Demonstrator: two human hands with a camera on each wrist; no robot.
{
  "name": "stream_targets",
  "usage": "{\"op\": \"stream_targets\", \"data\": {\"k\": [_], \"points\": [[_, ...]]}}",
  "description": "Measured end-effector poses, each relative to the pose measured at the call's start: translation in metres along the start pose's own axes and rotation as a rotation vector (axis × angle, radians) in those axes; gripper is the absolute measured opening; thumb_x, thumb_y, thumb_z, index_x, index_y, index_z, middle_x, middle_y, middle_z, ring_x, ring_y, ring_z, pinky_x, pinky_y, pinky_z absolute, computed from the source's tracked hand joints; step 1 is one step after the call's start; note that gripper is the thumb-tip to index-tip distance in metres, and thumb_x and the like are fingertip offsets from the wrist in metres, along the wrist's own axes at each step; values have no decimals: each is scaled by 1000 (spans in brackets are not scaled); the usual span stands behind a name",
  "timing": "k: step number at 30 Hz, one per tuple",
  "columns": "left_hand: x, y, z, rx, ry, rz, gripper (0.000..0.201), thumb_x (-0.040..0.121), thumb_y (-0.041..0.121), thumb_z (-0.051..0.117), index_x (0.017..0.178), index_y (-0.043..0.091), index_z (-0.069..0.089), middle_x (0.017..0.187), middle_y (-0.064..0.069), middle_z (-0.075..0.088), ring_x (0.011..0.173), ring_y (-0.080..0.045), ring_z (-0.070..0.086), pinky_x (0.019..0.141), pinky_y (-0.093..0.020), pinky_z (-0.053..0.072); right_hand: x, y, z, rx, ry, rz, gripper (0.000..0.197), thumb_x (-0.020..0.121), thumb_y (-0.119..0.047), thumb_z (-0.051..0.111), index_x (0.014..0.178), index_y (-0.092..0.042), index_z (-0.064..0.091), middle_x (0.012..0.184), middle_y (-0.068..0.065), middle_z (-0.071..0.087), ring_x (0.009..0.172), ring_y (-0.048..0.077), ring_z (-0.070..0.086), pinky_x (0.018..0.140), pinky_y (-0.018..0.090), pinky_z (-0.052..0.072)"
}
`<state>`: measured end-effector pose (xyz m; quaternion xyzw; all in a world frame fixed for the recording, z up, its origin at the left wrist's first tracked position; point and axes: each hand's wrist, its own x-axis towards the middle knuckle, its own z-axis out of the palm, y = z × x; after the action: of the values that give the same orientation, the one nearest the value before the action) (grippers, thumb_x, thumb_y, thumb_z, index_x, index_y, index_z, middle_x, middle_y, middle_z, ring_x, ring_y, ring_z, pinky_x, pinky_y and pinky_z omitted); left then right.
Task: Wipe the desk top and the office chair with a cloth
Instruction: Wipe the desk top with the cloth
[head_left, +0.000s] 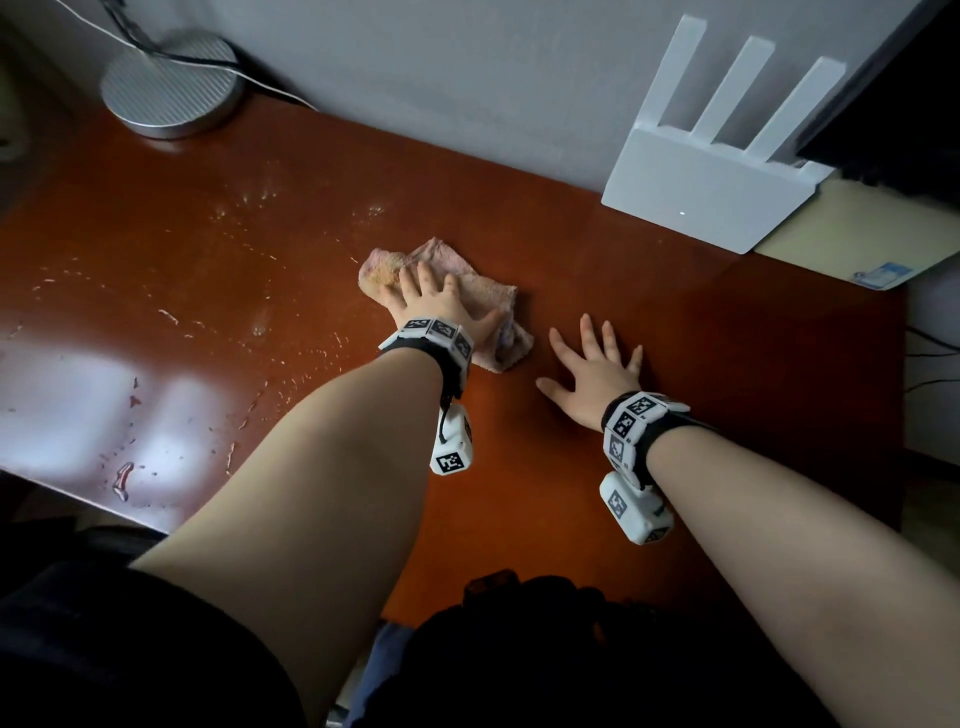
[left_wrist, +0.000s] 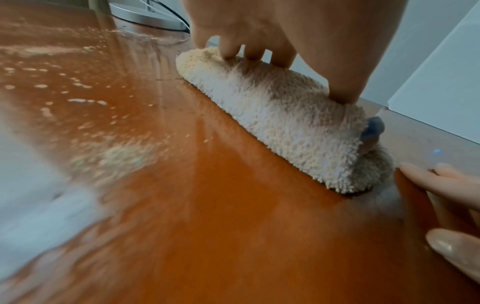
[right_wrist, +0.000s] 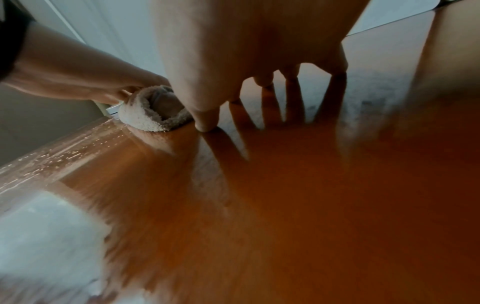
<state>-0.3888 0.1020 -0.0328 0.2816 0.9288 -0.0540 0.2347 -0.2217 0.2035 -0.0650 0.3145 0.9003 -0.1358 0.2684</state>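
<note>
1. Hands worked on a reddish-brown desk seen from above. The left hand lay flat on a folded, fluffy cloth near the middle of the desk, fingers spread and straight, pressing down rather than gripping.
2. The right hand rested just beside the cloth, palm down on bare wood, fingers apart and holding nothing. It seemed to be bracing the person.
3. Wet droplets and streaks covered the desk to the left of the cloth; the wood to its right looked dry. The desk appeared part wiped. No chair could be made out with any certainty, so that part seemed not yet begun.
4. Risk: since the cloth was only pressed, not gripped, a fast stroke could let it bunch up or slide out from under the palm, leaving streaks.
5. Risk: a round lamp base with cables stood at the far left corner, near the wet patch. A wide sweep that way could push water under it or snag a cable.
6. Risk: a white router stood at the far right against the wall, with a beige box beside it. A stroke to the right could knock either, or carry damp towards them.
7. Risk: the bracing hand could slip if water spread under it.
</note>
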Motion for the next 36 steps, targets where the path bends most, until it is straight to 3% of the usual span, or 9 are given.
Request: {"op": "stream_targets", "data": {"k": [7,24,36], "points": [[-45,-16,25,-11,10,-30,96,79,82,30,152,23,11,159,-10,-4,145,-34,-8,116,-50,-7,-16,-4,11,1,4,-21,66,93,-62,29,149,-40,2,158,4,-16,144,29,-17,111,63,-2],[-125,-57,64,13,-13,16,96,78,82,32,152,25,12,160,-10,-3,146,-32,-8,115,-54,-6,-71,-41,46,24,-18,27,51,103,-29,25,149,-39,4,158,4,-15,144,28,-15,111,63,1],[-171,-111,89,76,-35,182,95,76,83,35,151,29,13,160,-6,-5,146,-28,-10,114,-57,-8,-136,-102,103,84,11,85,54,100,-44,30,149,-42,7,159,1,-12,145,28,-13,111,63,1]]}}
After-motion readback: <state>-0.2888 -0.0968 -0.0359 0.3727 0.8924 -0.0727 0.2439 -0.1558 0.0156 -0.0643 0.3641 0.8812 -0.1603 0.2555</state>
